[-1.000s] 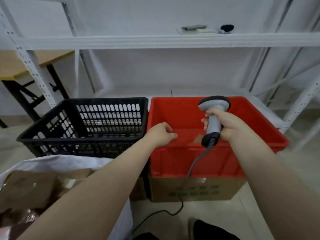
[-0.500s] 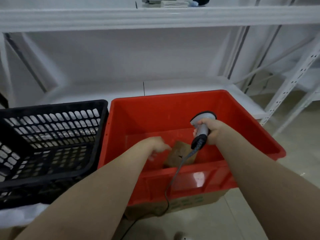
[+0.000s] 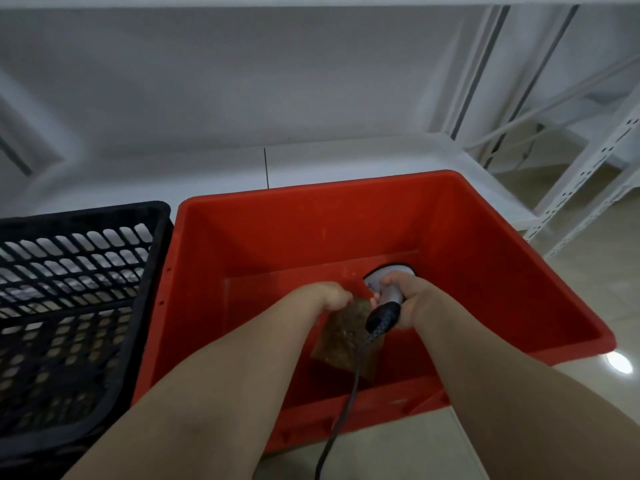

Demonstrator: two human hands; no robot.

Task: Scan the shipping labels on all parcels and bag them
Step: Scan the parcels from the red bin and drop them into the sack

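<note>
A brown parcel [image 3: 343,337] lies at the bottom of the red bin [image 3: 311,223]. My left hand [image 3: 325,296] is down inside the bin and its curled fingers grip the parcel's far edge. My right hand [image 3: 405,299] grips the grey handle of a barcode scanner [image 3: 386,287], whose white head points down toward the bin floor just right of the parcel. The scanner's black cable [image 3: 349,393] runs over the parcel and out across the bin's near wall. No label shows on the parcel.
A black slotted basket [image 3: 79,271] stands directly left of the red bin. White metal shelving [image 3: 575,188] rises behind and to the right. The red bin sits on a cardboard box [image 3: 398,445] on a pale tiled floor.
Both hands have gone from above the bin rim down into the red bin. My left hand has reached the brown parcel and closed on its edge. The view has tilted down and right.
</note>
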